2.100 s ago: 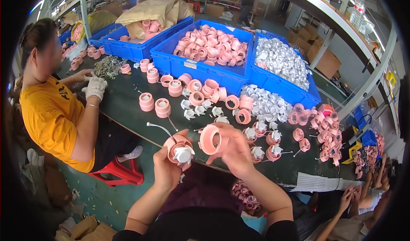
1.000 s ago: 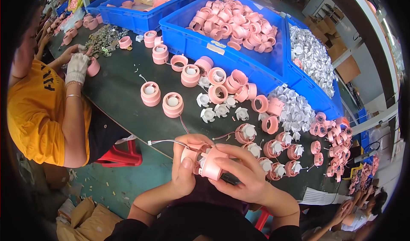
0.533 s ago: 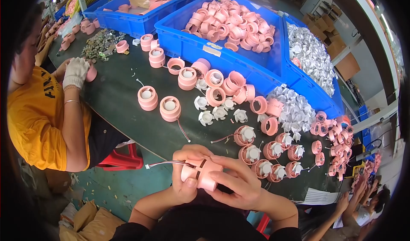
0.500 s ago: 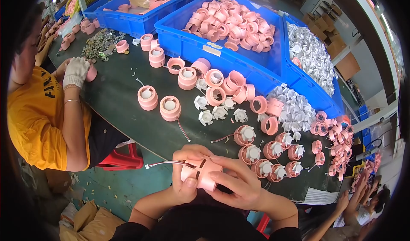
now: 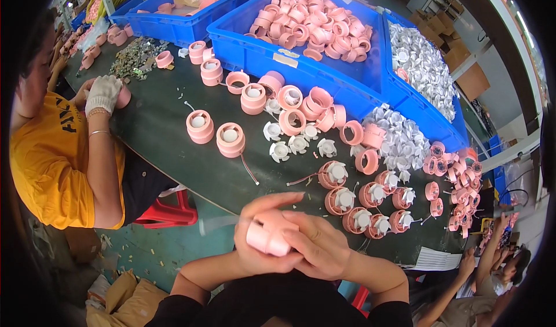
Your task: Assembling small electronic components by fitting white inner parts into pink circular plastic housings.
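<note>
A pink cylindrical plastic housing [image 5: 267, 235] is held between both my hands, close to my body at the table's near edge. My left hand [image 5: 248, 258] wraps round its left side and underside, with the index finger stretched out above it. My right hand [image 5: 325, 250] closes on its right side, fingers bent against it. A pale wire [image 5: 217, 225], smeared by motion, sticks out to the left. Beyond my hands stand two assembled pink housings with white centres, one a housing with a trailing wire [image 5: 231, 140]. To the right are several pink housings with white fan wheels [image 5: 340, 201].
A blue bin [image 5: 341, 89] of pink rings stands at the back, beside another blue bin [image 5: 460, 131] of white fan wheels. Loose white fan wheels [image 5: 399, 136] are heaped on the dark green table [image 5: 168, 136]. At the left a co-worker's gloved hand [image 5: 104, 94] holds a pink part.
The housing has turned in my hands, and its slot and wire have shifted. My left index finger has lifted and straightened. My right fingers have moved closer round it.
</note>
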The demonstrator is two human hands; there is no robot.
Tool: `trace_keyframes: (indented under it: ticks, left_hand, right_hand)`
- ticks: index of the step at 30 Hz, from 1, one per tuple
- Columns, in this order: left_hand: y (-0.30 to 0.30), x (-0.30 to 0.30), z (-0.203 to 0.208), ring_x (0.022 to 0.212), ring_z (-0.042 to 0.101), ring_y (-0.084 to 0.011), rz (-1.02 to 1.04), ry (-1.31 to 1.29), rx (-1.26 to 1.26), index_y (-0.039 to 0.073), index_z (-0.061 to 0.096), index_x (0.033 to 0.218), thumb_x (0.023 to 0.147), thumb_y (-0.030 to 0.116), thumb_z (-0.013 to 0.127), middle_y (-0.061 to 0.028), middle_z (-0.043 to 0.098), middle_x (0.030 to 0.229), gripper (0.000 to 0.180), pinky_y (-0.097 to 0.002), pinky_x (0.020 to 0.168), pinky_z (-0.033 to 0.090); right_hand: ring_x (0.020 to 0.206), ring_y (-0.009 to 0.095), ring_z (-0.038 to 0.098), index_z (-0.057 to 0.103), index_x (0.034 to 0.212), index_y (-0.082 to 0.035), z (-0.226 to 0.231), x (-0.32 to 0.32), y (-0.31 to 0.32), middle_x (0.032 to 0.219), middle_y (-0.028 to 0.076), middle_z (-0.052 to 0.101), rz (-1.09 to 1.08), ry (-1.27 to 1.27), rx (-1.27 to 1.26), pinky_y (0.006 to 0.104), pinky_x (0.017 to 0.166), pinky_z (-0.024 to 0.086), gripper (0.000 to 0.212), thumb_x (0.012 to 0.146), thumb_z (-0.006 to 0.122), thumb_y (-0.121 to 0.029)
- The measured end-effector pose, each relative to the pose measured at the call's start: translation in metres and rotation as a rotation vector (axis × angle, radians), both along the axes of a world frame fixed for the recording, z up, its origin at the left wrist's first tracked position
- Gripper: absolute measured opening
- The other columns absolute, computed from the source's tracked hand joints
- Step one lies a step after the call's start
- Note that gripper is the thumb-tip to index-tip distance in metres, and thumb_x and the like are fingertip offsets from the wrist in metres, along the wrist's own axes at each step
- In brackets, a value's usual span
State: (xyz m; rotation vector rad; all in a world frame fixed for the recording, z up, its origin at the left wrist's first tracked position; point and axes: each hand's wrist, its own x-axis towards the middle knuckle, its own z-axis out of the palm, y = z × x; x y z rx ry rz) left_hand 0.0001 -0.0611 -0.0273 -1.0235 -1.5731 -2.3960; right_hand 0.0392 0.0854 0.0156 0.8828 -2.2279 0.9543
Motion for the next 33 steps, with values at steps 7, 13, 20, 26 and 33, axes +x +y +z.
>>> trace_keyframes:
  ticks: [7, 13, 20, 26, 33]
  left_hand:
    - [-0.004, -0.017, -0.006, 0.126, 0.043, -0.0319, -0.040, -0.274, -0.104, 0.000, 0.030, 0.130, 0.071, 0.030, 0.080, -0.0248, 0.042, 0.134, 0.083, -0.0414, 0.104, 0.037]
    - [-0.053, -0.062, -0.042, 0.091, 0.057, -0.0164, 0.429, -0.315, -0.204, 0.002, 0.046, 0.103, 0.074, 0.025, 0.073, -0.0105, 0.057, 0.100, 0.046, -0.0278, 0.079, 0.048]
    - [-0.079, -0.090, -0.042, 0.091, 0.050, -0.0283, 1.060, -0.009, -0.975, 0.006, 0.068, 0.088, 0.088, 0.024, 0.057, -0.0092, 0.062, 0.092, 0.021, -0.0382, 0.080, 0.039]
    - [-0.080, -0.091, -0.032, 0.095, 0.049, -0.0321, 1.333, -0.001, -1.039, 0.002, 0.055, 0.116, 0.089, 0.032, 0.058, -0.0175, 0.054, 0.107, 0.040, -0.0423, 0.082, 0.038]
    - [0.040, -0.035, 0.015, 0.100, 0.047, -0.0283, 0.379, 0.373, -0.938, 0.005, 0.054, 0.120, 0.068, 0.028, 0.077, -0.0123, 0.050, 0.109, 0.061, -0.0382, 0.082, 0.038]
  right_hand:
    - [0.093, 0.030, 0.063, 0.049, 0.123, 0.005, -0.002, -0.011, 0.000, 0.117, 0.023, 0.055, -0.057, -0.119, 0.078, 0.0329, 0.071, 0.054, 0.061, 0.070, 0.074, -0.008]
    - [0.074, 0.024, 0.065, 0.061, 0.111, -0.006, 0.021, -0.041, 0.040, 0.099, 0.011, 0.067, -0.289, -0.248, 0.272, 0.0327, 0.062, 0.052, 0.044, 0.074, 0.075, -0.025]
    - [0.077, 0.035, 0.063, 0.061, 0.088, -0.002, -0.003, -0.118, 0.109, 0.084, 0.013, 0.061, -0.777, -0.253, 0.414, 0.0420, 0.064, 0.050, 0.025, 0.077, 0.068, -0.023]
    - [0.077, 0.029, 0.062, 0.063, 0.089, -0.003, -0.023, -0.148, 0.118, 0.086, 0.011, 0.060, -0.723, -0.455, 0.373, 0.0390, 0.066, 0.049, 0.033, 0.073, 0.073, -0.031]
    - [0.093, 0.030, 0.057, 0.062, 0.079, -0.002, -0.022, -0.136, 0.120, 0.106, 0.016, 0.056, -0.541, -0.137, 0.158, 0.0382, 0.077, 0.048, 0.025, 0.076, 0.073, -0.024]
